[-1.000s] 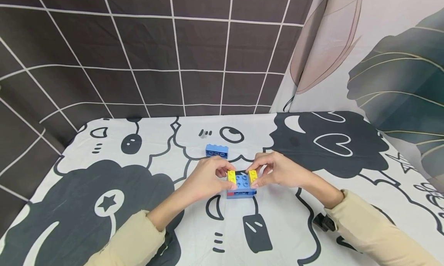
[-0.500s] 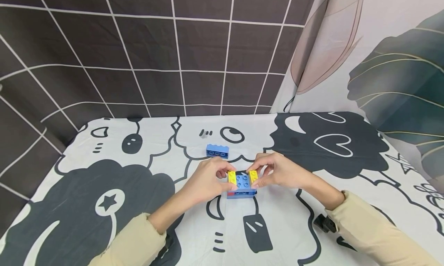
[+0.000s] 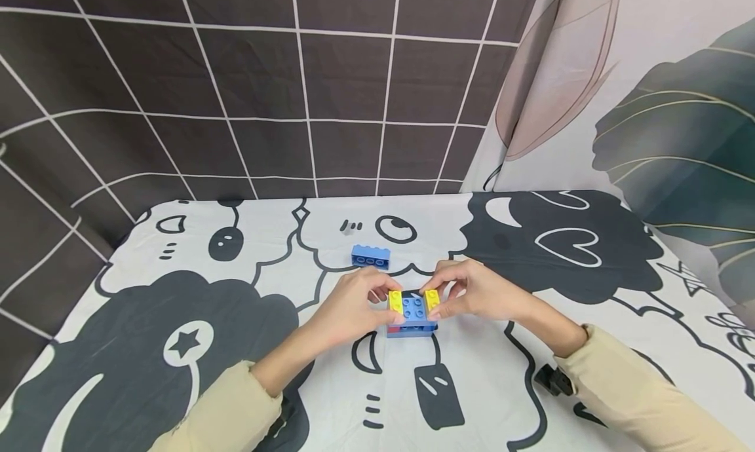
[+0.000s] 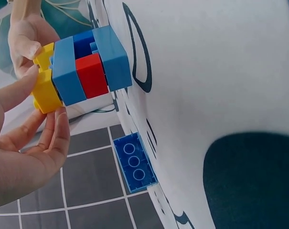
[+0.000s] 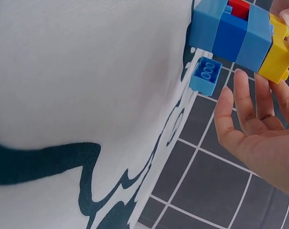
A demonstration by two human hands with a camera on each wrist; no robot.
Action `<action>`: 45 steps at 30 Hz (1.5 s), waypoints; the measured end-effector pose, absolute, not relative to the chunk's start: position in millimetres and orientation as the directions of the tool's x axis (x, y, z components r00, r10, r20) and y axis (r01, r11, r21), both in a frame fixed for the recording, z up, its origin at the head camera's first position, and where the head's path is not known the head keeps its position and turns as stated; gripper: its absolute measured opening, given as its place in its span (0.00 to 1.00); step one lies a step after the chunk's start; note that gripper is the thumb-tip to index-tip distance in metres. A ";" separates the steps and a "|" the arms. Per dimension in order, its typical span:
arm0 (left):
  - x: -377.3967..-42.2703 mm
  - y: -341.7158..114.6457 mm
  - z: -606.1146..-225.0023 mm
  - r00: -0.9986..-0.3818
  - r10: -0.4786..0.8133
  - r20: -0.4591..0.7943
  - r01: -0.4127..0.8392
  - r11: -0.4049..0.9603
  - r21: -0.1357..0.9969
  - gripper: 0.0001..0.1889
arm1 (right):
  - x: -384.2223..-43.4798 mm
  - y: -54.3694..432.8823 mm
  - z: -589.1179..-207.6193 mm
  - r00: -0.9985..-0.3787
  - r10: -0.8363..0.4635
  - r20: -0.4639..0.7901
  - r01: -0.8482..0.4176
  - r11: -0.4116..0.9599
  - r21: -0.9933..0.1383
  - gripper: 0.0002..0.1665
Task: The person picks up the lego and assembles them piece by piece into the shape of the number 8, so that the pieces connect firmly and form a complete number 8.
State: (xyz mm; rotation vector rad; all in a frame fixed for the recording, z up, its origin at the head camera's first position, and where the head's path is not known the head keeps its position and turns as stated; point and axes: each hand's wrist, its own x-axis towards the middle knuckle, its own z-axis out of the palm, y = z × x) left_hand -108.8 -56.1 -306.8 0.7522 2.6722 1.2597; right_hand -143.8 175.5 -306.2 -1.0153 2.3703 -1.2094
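Note:
A small stack of toy building bricks stands on the printed cloth. Its base is a light blue brick (image 4: 113,57); a red brick (image 4: 92,75) and a darker blue brick (image 5: 229,36) sit above that. Another light blue brick (image 3: 414,311) spans them, with studs showing in its middle. At the left end on top, my left hand (image 3: 354,304) pinches a yellow brick (image 3: 395,301) between thumb and fingers. My right hand (image 3: 480,291) likewise pinches a second yellow brick (image 3: 432,299) at the right end. Both yellow bricks line up with the ends of the stack.
Behind the stack, a loose blue brick (image 3: 370,257) lies on its side, hollow underside facing me. The black-and-white cloth (image 3: 478,386) covers the table. A dark gridded curtain (image 3: 253,78) hangs along the back, and a leaf-patterned one (image 3: 666,137) on the right.

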 end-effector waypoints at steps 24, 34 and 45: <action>-140.0 -78.0 -300.0 -0.860 0.510 0.031 0.302 0.460 0.835 0.17 | -143.4 176.4 -305.9 -0.708 -0.705 0.045 -0.453 0.403 -0.795 0.20; -168.6 -97.0 -309.0 -0.936 0.348 -0.057 0.168 0.582 0.795 0.15 | -142.9 175.6 -304.8 -0.704 -0.708 0.049 -0.456 0.399 -0.795 0.21; -189.3 -98.7 -312.1 -0.954 0.264 -0.139 0.073 0.658 0.749 0.17 | -142.9 174.9 -303.7 -0.710 -0.703 0.038 -0.451 0.413 -0.791 0.21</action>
